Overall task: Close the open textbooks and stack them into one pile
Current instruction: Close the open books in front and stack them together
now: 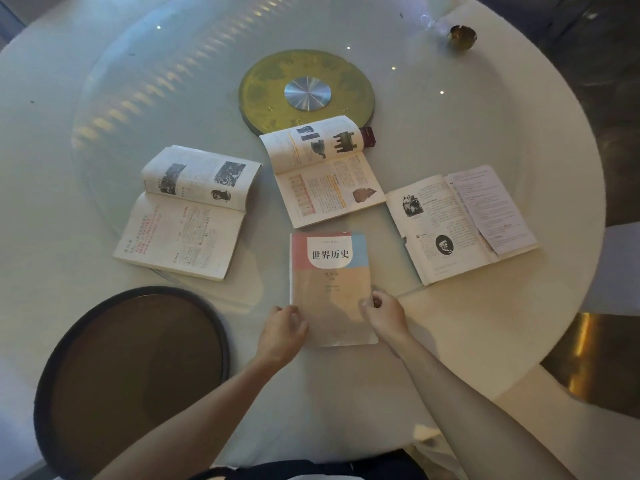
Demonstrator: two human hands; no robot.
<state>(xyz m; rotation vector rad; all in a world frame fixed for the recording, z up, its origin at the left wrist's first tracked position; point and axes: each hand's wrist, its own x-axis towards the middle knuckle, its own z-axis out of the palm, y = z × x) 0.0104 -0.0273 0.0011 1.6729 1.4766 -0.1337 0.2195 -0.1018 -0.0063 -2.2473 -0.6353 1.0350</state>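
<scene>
A closed textbook [329, 278] with a pink, blue and tan cover lies flat on the round white table [502, 341], right in front of me. My left hand [282, 332] rests at its lower left edge, fingers loosely curled. My right hand [384, 313] presses on its lower right edge, fingers bent onto the cover. Three textbooks lie open beyond it: one on the left [187, 213] with red notes, one in the middle [323, 171] with colour pictures, one on the right [460, 223] with loose sheets on its right page.
A glass turntable [138, 81] with a gold hub [306, 91] covers the table's centre. A dark round tray [131, 372] sits near left. A small brass bowl [462, 36] stands far right, and a dark red object [367, 136] pokes out behind the middle book.
</scene>
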